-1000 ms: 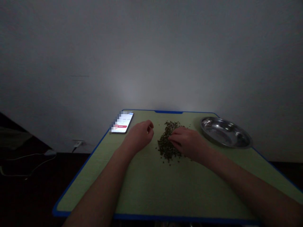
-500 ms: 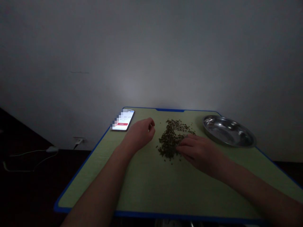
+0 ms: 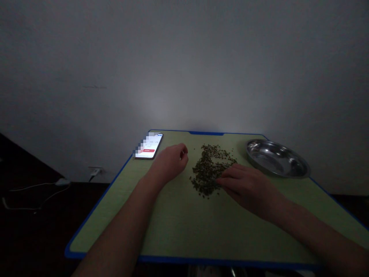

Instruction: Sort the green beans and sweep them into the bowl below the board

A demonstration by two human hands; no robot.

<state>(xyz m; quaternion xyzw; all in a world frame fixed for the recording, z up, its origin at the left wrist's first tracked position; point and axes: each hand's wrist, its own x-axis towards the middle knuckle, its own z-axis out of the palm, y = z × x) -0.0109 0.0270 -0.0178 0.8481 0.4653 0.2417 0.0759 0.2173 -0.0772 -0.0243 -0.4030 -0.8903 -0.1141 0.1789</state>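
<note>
A plain grey wall (image 3: pixel 184 69) rises in dim light behind a pale green tabletop (image 3: pixel 173 227) trimmed in blue, where two bare hands work over a loose spread of small, dark, grain-like pieces (image 3: pixel 206 169). The pieces lie near the middle of the tabletop, between the hands, massed more thickly toward the near side and scattered thinly at the far right, with strays around the margins.

The right hand (image 3: pixel 245 184) reaches in from the right, its fingertips drawn to a narrow pinch at the near right edge of the dark pieces, with the bulk of them to the left of and beyond the grip. Whether the fingertips are fully closed, or hold a piece, cannot be told in the low light.

The left hand (image 3: pixel 170 161) is poised to the left of the pieces and apart from them, fingers curled toward the thumb; whether they meet or hold anything cannot be made out.

A smartphone (image 3: pixel 151 146) with a lit screen, partly pixelated, lies beyond the left hand at the far left corner. A shallow, shiny metal basin (image 3: pixel 276 158) sits at far right, beyond the right hand. At lower left, a white plug (image 3: pixel 96 172) is set in the wall.
</note>
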